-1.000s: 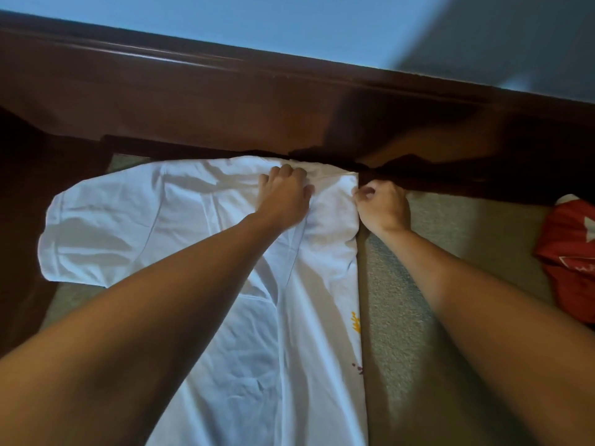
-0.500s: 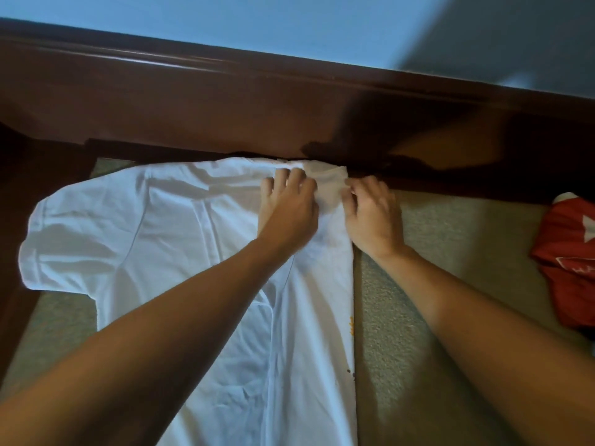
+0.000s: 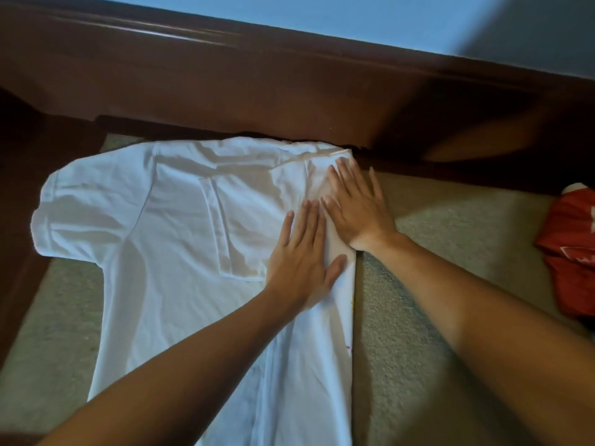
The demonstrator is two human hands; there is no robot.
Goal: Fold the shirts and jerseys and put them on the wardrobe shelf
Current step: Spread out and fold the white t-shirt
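— Pressing flat, both of them: the left hand (image 3: 301,252) and the right hand (image 3: 354,207) lie palm-down, fingers straight, on the folded right strip of the white shirt (image 3: 180,246). Neither grips or pinches anything.

— Where does the shirt lie?

— Spread on the beige carpet (image 3: 450,284) at centre frame, its collar end towards the dark wooden furniture (image 3: 257,85) along the top. One short sleeve (image 3: 80,210) reaches out at middle left; the right side is already turned in, leaving a straight edge down the centre-right.

— How will it handle?

— Light, thin and limp, I'd judge. It creases readily and won't hold a fold unless smoothed. On carpet it should stay put rather than slide.

— Where would you take hold next?

— At the outstretched sleeve and the hem below it, pinching both so that side comes over in one piece.

— Anything else about?

— A red garment (image 3: 570,255) bunched at the right edge, well apart from the shirt. No wardrobe shelf is in view.
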